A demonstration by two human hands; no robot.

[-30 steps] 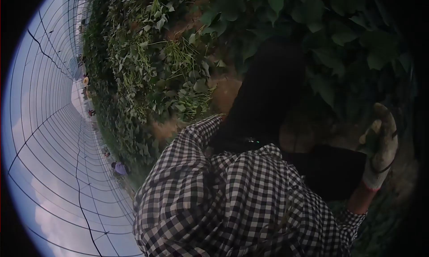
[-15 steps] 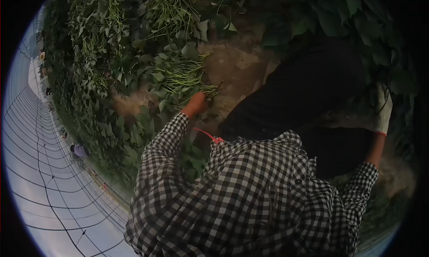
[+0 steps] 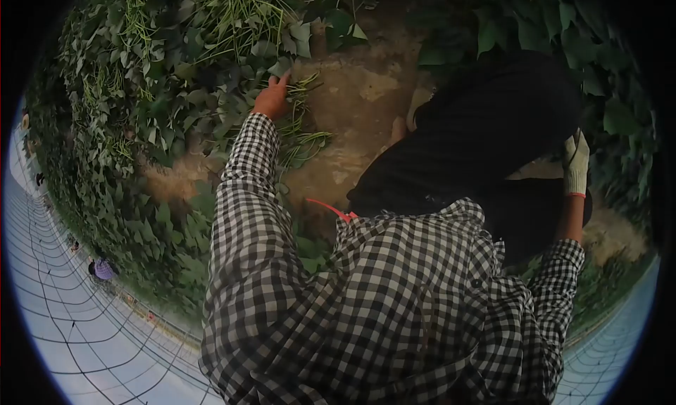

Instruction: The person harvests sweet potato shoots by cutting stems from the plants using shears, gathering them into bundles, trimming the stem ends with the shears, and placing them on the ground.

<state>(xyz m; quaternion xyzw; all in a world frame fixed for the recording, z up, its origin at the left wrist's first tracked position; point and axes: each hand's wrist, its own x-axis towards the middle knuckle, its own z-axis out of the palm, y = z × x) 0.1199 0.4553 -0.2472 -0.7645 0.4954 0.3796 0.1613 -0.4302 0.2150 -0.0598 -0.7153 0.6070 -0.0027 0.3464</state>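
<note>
My bare left hand (image 3: 272, 99) is over a loose bundle of cut green leafy stems (image 3: 301, 134) lying on the soil. Its fingers are apart, and the stems spread out beside and below it. My right hand (image 3: 576, 164), in a pale knit glove with a red cuff, is beside my dark-trousered knee near the broad-leaved plants (image 3: 620, 116). The gloved fingers point up and look parted; nothing shows between them.
More bundled stems (image 3: 243, 18) lie on the leaves ahead. Bare brown soil (image 3: 345, 95) runs between the leafy rows. A red strap (image 3: 325, 208) sticks out at my waist. Far left are a person in purple (image 3: 103, 268) and wire netting (image 3: 77, 320) against the sky.
My left hand has moved forward from the stems' cut ends and its fingers have parted; the stems lie more scattered. My right hand has come in closer to my knee. The view has shifted.
</note>
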